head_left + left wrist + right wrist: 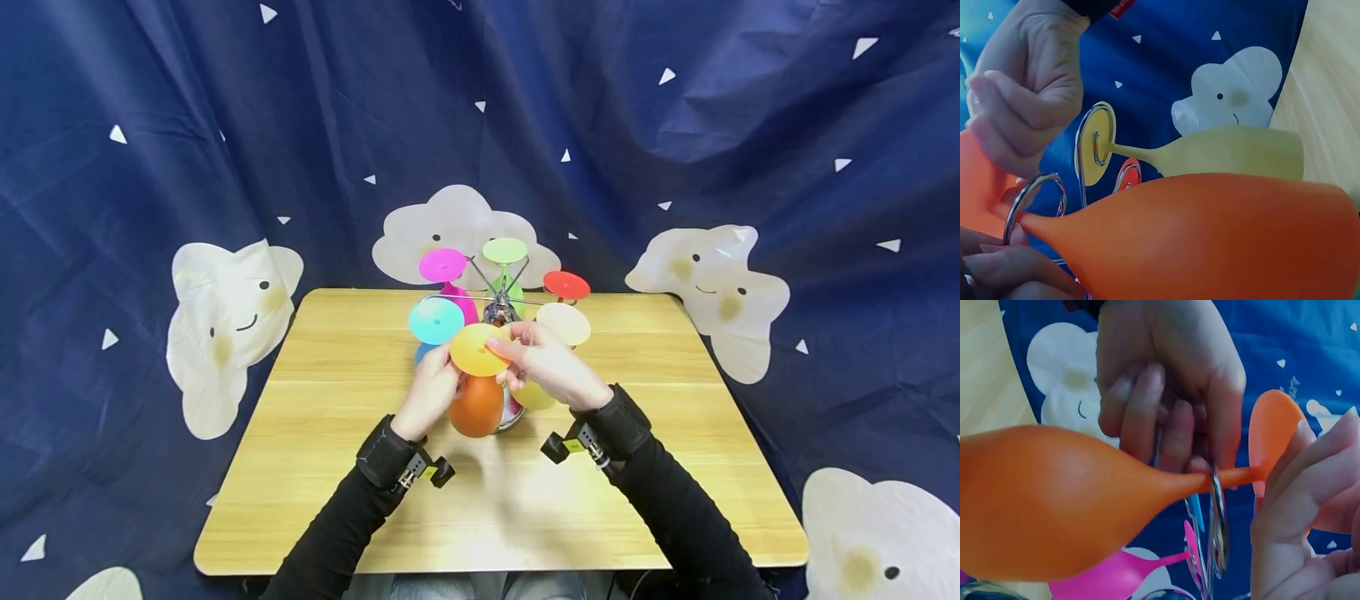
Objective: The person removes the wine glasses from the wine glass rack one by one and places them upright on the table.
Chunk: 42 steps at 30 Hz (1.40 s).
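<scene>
An orange goblet (474,408) hangs upside down from a chrome rack (500,312), its stem passing through a wire loop (1036,177). My right hand (555,371) holds the goblet's round foot (474,348), thumb on its upper face. Beside the foot's left edge is my left hand (431,390); in the right wrist view the left hand (1169,387) has its fingertips at the loop where the stem goes through, and appears to pinch the wire. The exact fingertip contact is partly hidden.
More goblets hang around the rack: magenta (442,265), light green (505,251), red (566,285), pale yellow (564,323) and blue (437,321). A wooden table (315,483) stands beneath, with a dark blue curtain (600,100) behind.
</scene>
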Tool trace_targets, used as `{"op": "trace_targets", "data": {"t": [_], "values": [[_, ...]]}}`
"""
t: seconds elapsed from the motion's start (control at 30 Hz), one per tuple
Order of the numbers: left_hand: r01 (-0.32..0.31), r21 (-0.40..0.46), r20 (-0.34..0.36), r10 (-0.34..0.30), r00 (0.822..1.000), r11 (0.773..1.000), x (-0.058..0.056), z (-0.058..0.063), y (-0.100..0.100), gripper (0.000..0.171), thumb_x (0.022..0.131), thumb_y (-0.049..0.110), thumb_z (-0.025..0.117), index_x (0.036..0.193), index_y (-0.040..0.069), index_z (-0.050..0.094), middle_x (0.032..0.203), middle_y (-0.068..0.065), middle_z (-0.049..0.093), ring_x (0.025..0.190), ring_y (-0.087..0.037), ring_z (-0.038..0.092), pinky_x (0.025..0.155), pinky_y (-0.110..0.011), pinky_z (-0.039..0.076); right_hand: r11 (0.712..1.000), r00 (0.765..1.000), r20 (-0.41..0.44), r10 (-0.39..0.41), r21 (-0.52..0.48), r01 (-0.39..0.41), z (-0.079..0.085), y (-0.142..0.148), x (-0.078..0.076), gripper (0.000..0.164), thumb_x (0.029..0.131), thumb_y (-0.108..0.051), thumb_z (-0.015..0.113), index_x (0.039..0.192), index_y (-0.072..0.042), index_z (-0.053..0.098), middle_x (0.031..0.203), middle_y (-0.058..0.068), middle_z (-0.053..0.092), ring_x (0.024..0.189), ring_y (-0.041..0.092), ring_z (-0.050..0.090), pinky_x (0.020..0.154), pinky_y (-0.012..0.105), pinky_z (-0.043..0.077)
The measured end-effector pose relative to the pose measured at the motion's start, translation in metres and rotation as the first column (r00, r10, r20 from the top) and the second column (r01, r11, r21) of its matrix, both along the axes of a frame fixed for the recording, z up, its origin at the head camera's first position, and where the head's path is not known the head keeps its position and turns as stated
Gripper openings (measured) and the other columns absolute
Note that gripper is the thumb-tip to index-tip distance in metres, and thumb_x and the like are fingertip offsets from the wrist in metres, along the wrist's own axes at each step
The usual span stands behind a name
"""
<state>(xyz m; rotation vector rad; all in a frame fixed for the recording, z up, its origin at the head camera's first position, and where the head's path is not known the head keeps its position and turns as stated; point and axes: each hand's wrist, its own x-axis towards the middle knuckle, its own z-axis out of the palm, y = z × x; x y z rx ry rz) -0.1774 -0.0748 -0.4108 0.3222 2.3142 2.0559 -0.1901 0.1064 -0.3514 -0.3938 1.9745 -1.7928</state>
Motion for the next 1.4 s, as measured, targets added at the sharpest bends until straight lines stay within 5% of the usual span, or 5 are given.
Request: {"op": "trace_targets", "data": {"t": [0.2, 0.5, 0.8, 1.07, 1.4], "values": [[-0.107, -0.208, -0.108, 0.086, 0.990, 0.972, 0.003, 0.002, 0.001, 0.018, 0.097, 0.009, 0.046, 0.090, 0.000, 0.061, 0.057, -0.001, 0.047, 0.049, -0.015, 0.047, 0.048, -0.027, 0.039, 0.999, 0.999, 0.009, -0.039, -0.013, 0.040, 0.001, -0.009, -0.003, 0.021, 0.099, -0.010, 0.053, 0.110, 0.007, 0.051, 0.072, 0.007, 0.061, 0.048, 0.012, 0.055, 0.048, 0.019, 0.044], [-0.021, -0.050, -0.003, 0.021, 1.000, 0.999, 0.004, 0.001, 0.006, 0.026, 0.103, 0.017, 0.042, 0.082, 0.005, 0.050, 0.057, 0.000, 0.039, 0.045, -0.012, 0.038, 0.043, -0.023, 0.031, 0.982, 0.985, 0.018, -0.169, -0.079, 0.170, 0.000, -0.010, -0.009, 0.022, 0.099, -0.010, 0.053, 0.112, 0.008, 0.049, 0.075, 0.007, 0.060, 0.051, 0.010, 0.056, 0.051, 0.018, 0.048], [-0.035, -0.058, -0.040, 0.033, 0.999, 0.998, 0.004, 0.003, 0.007, 0.032, 0.103, 0.020, 0.044, 0.076, 0.004, 0.047, 0.058, 0.000, 0.041, 0.047, -0.012, 0.040, 0.043, -0.022, 0.032, 0.970, 0.972, -0.078, -0.223, -0.116, 0.214, 0.000, 0.005, -0.006, 0.026, 0.100, -0.012, 0.052, 0.114, 0.009, 0.048, 0.070, 0.004, 0.065, 0.051, 0.012, 0.060, 0.056, 0.022, 0.055], [-0.134, -0.228, -0.167, 0.097, 0.981, 0.964, -0.001, 0.005, 0.008, 0.027, 0.096, 0.014, 0.053, 0.071, 0.006, 0.055, 0.056, 0.004, 0.041, 0.055, -0.012, 0.042, 0.053, -0.023, 0.033, 0.948, 0.956, -0.062, -0.287, -0.159, 0.275, -0.004, 0.022, 0.001, 0.019, 0.100, -0.011, 0.052, 0.107, 0.006, 0.047, 0.067, 0.003, 0.065, 0.050, 0.011, 0.061, 0.056, 0.021, 0.055], [-0.124, -0.183, -0.109, 0.105, 0.988, 0.975, -0.001, 0.007, 0.009, 0.026, 0.094, 0.012, 0.055, 0.068, 0.008, 0.052, 0.054, 0.004, 0.041, 0.052, -0.012, 0.040, 0.050, -0.022, 0.030, 0.923, 0.947, 0.006, -0.320, -0.222, 0.313, -0.012, 0.041, 0.018, 0.023, 0.101, -0.013, 0.051, 0.116, 0.004, 0.048, 0.075, 0.002, 0.067, 0.052, 0.010, 0.059, 0.053, 0.017, 0.051]]}}
